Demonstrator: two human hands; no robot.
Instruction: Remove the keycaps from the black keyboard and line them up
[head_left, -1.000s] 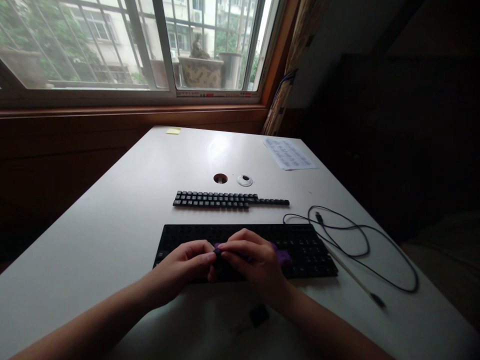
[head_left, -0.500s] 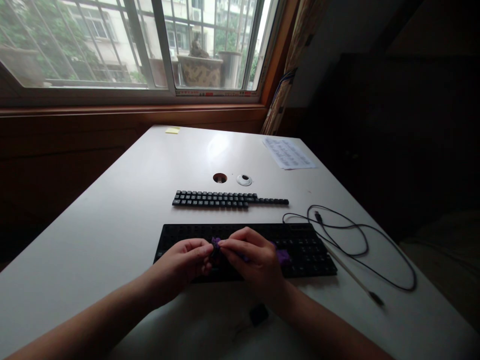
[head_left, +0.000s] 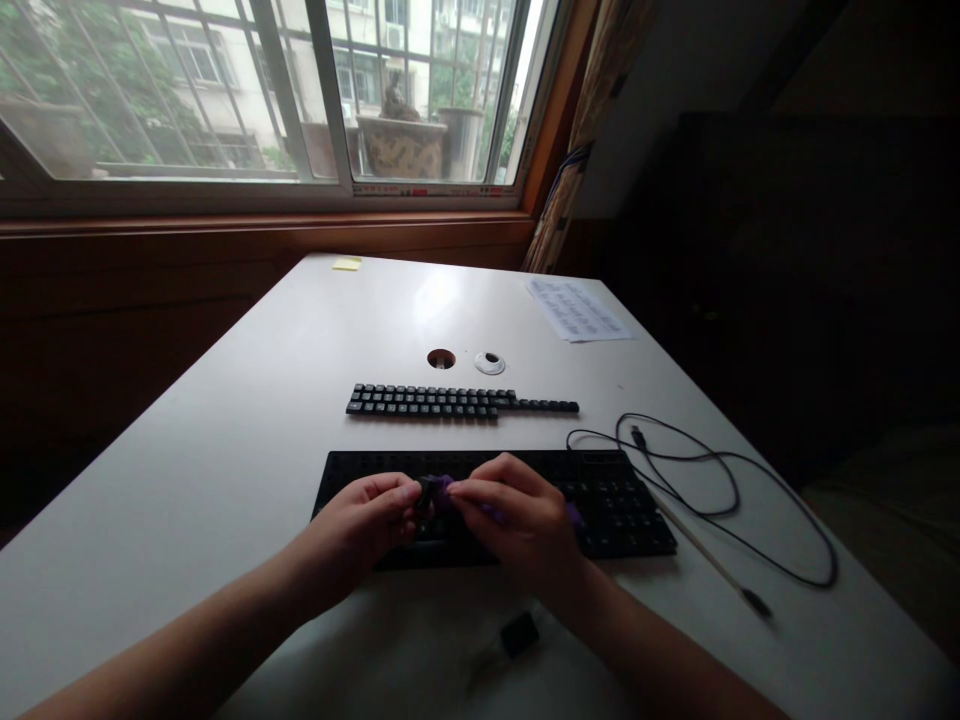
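My left hand [head_left: 364,520] pinches a small black keycap [head_left: 426,492] between thumb and fingertips, above the middle of a black keyboard [head_left: 630,525]. Closed on a purple cloth [head_left: 444,486], my right hand [head_left: 525,515] presses it against the keycap's right side. More of the cloth trails under that hand and shows to its right. The keyboard's upper left part looks stripped of caps, while keys still sit at its right end. Beyond it, loose black keycaps [head_left: 420,402] are laid out in several neat rows.
A black cable [head_left: 724,455] loops right of the keyboard. Beside it lies a thin pale stick [head_left: 705,550] with a dark brush-like tip. A small dark object [head_left: 519,634] rests near me. Farther back are a round grommet cover [head_left: 490,362], printed paper [head_left: 577,310] and a yellow note [head_left: 346,264].
The purple cloth and my right hand have shifted slightly right, and more of the black keycap shows. My left hand keeps its pinch. The whole view has moved down slightly.
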